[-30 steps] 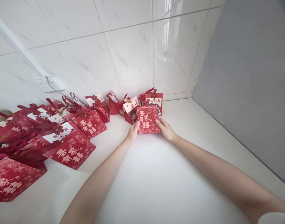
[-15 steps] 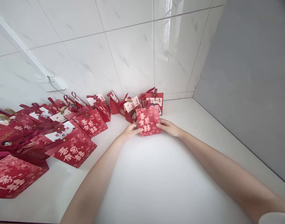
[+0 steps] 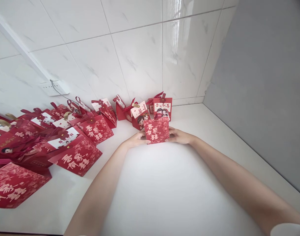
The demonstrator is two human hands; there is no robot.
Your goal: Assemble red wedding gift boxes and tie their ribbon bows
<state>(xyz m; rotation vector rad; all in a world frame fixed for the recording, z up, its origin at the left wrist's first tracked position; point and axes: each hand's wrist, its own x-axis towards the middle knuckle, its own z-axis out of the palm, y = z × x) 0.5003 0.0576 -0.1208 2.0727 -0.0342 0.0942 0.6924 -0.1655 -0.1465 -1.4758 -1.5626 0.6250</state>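
Note:
A red paper gift box [image 3: 157,130] with pale Chinese lettering and a dark red ribbon on top is between my hands, in front of two other boxes. My left hand [image 3: 138,139] grips its left side, with the thumb near the lower front corner and the other fingers partly hidden behind. On the opposite side my right hand [image 3: 178,136] grips it in the same way. Just behind stand a box with a white flap and a cartoon couple [image 3: 139,114] and another red box with a cartoon couple on a white panel [image 3: 162,108].
Several more red gift boxes [image 3: 75,157] crowd the left of the white tabletop [image 3: 174,190], some overlapping. A tiled wall [image 3: 137,59] closes off the back, with a power socket [image 3: 55,88] at left. A grey panel [image 3: 260,82] bounds the right side.
The held box has tipped, so its front looks shorter and its top edge lower. More of the boxes behind now shows. Both hands stay at its sides, slightly shifted.

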